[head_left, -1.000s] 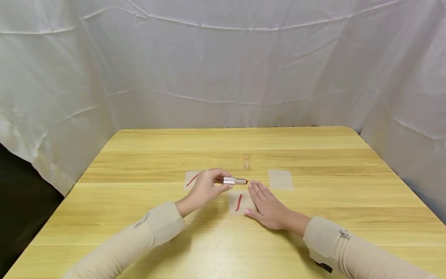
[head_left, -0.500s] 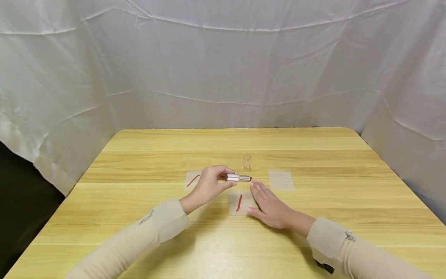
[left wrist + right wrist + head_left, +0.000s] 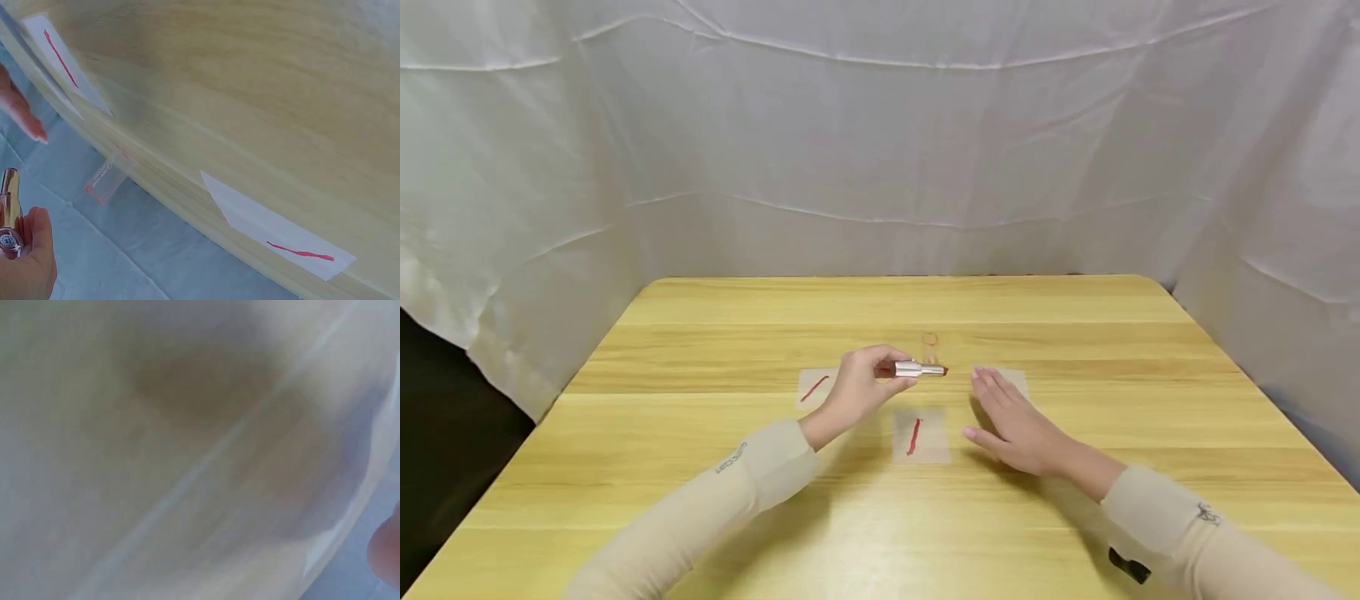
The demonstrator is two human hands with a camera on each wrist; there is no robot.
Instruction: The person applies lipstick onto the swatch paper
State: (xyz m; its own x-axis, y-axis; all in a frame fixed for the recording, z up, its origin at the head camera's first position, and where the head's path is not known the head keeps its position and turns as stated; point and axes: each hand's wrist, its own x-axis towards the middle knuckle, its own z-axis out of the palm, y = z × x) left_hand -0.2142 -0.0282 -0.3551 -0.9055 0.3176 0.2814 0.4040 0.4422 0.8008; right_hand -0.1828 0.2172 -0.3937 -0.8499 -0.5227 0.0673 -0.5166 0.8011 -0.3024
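Note:
My left hand (image 3: 853, 392) pinches a silver lipstick (image 3: 917, 369) between thumb and fingers, lying sideways with its red tip toward the right. In the left wrist view the lipstick (image 3: 10, 209) shows at the left edge. Flat and with straight fingers, my right hand (image 3: 1018, 425) hovers low at the near left side of the right-hand paper square (image 3: 1017, 381), covering part of it. A middle paper square (image 3: 936, 437) carries one red stroke. Another stroke marks the left paper square (image 3: 811, 389), partly hidden behind my left hand.
A clear lipstick cap (image 3: 930, 342) stands upright just behind the lipstick. The wooden table (image 3: 700, 333) ends at a pale cloth (image 3: 880, 150) hung around its back and sides. In the right wrist view only blurred tabletop and a fingertip show.
My right hand has left the middle paper square and moved right and forward to the right-hand square. My left hand has carried the lipstick slightly right and away from me.

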